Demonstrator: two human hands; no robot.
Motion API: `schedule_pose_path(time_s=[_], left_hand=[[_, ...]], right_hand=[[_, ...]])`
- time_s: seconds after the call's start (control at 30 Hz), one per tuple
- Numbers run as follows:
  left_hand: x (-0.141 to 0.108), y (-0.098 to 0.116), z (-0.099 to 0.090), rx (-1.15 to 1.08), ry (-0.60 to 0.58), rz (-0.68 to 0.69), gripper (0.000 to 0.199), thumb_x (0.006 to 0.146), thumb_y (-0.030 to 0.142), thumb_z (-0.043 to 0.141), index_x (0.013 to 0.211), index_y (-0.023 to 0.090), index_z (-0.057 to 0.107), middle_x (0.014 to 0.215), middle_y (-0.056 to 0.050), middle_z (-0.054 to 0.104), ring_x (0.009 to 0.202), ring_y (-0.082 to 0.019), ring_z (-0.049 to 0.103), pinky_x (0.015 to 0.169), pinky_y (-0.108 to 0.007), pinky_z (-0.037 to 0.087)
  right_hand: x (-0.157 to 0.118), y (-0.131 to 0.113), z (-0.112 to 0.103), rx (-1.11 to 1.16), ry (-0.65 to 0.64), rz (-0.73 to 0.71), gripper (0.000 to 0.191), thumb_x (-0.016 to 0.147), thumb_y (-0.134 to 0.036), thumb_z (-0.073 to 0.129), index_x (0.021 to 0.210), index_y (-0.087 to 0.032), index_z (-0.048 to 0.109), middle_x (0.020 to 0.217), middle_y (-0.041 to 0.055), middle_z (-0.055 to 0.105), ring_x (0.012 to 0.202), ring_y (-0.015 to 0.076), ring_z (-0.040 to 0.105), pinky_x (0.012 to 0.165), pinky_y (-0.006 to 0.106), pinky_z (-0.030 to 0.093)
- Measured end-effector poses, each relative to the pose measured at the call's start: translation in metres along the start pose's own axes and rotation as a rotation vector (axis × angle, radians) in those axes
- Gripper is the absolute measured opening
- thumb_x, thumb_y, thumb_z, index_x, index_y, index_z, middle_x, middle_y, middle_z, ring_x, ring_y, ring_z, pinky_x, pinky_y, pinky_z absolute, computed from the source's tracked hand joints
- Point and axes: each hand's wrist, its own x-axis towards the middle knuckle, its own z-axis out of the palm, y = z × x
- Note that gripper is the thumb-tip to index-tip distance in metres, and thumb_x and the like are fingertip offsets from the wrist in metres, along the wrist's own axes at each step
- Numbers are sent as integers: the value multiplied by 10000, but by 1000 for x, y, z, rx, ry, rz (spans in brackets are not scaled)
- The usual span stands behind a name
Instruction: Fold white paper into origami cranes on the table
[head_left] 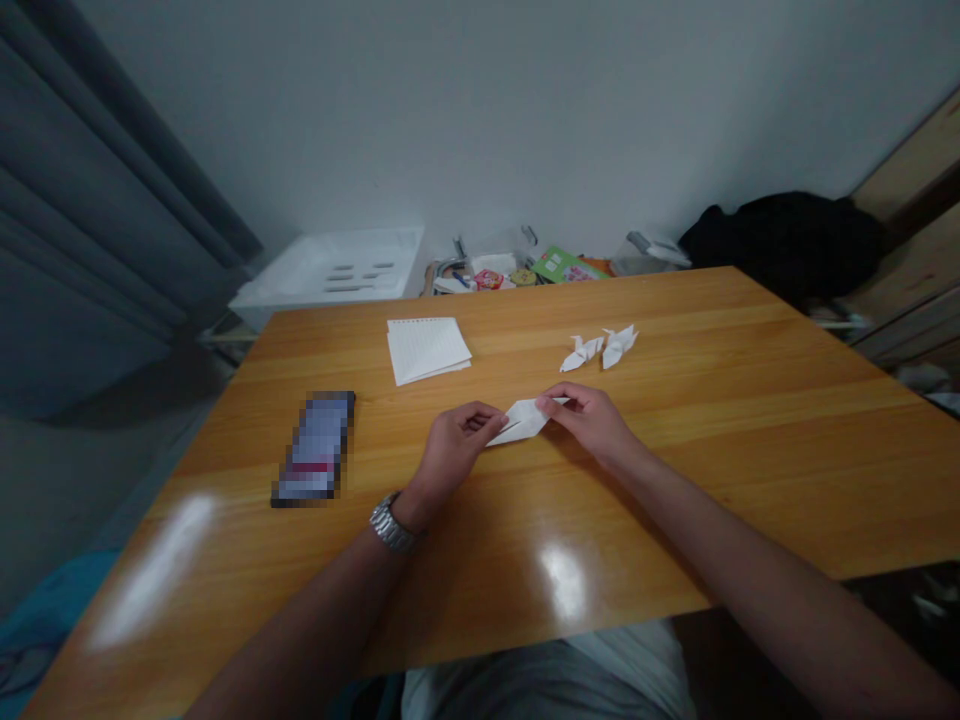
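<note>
A folded piece of white paper (523, 421) is held between my two hands over the middle of the wooden table. My left hand (459, 445) pinches its left end between thumb and fingers; a metal watch (393, 523) is on that wrist. At the paper's upper right end, my right hand (589, 418) grips it with thumb and fingers. A narrow slit or fold line runs along the paper near my left fingertips. Beyond my right hand stand two folded white paper birds, a left one (583, 353) and a right one (619, 346), close together.
A stack of white paper sheets (427, 350) lies beyond my left hand. A phone (315, 448) lies at the left on the table (750, 430). Behind the far edge are a white tray (337, 268), a green booklet (564, 266), small items and a black cloth (787, 240).
</note>
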Motion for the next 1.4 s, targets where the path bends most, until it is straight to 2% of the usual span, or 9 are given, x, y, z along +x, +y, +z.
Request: schedule_pose_path(time_s=[0.4,0.53,0.67,0.73,0.83,0.97,1.1,1.3,1.4], left_hand=[[1,-6,-2,27,-3,23,337,825,481,728,788,147,745,719,-40,720,633,-143,619,563,-220,452],[2,-7,-4,31,-22,22,345,839,492,712,818,150,753,712,-36,719,618,-139,611,551,-218,441],[4,-9,-8,99,-18,33,334,897,460,644,847,148,751,807,-54,751,721,-177,668,633,-246,499],[4,-9,-10,192,13,88,320,945,423,580,911,149,743,885,-66,753,801,-193,685,711,-272,530],[0,-4,-10,423,34,294,275,990,348,516,1061,171,715,1028,-84,713,950,-207,667,864,-327,534],[-7,-1,-2,624,-149,486,290,1011,283,473,1223,202,654,1207,-98,660,1091,-218,632,971,-368,519],[-11,-4,5,805,-279,562,399,1018,345,473,1377,191,553,1428,-114,559,1270,-265,556,1096,-433,453],[-12,-10,6,893,-337,576,476,1014,423,470,1412,166,520,1473,-136,522,1334,-274,514,1158,-445,376],[-12,-11,6,902,-346,570,493,1016,437,458,1423,162,507,1477,-140,518,1358,-271,493,1175,-449,351]], right_hand=[[3,-6,-6,-40,84,14,320,780,-498,733,864,-189,726,838,51,733,744,199,636,718,331,508],[6,-4,-9,-55,70,1,325,778,-503,733,856,-188,722,832,50,730,736,198,638,718,332,508],[7,-1,-10,-100,15,-14,300,806,-484,707,850,-187,709,800,39,708,680,185,617,655,313,487],[7,2,-10,-133,-11,-20,288,829,-472,686,864,-187,702,787,32,702,655,179,607,627,305,475],[7,5,-10,-250,-11,-91,249,868,-436,652,871,-192,704,830,36,721,723,190,632,685,310,478],[9,8,-10,-411,-9,-152,211,905,-393,615,891,-205,710,870,41,738,788,207,657,731,321,478],[11,12,-11,-535,-8,-221,173,916,-348,611,890,-206,707,880,48,726,817,216,651,747,329,472],[16,16,-12,-743,-2,-328,176,930,-326,610,893,-204,730,902,79,696,899,250,614,834,381,466],[15,12,-11,-837,-3,-385,205,946,-334,594,981,-198,743,979,103,697,978,274,602,894,413,469]])
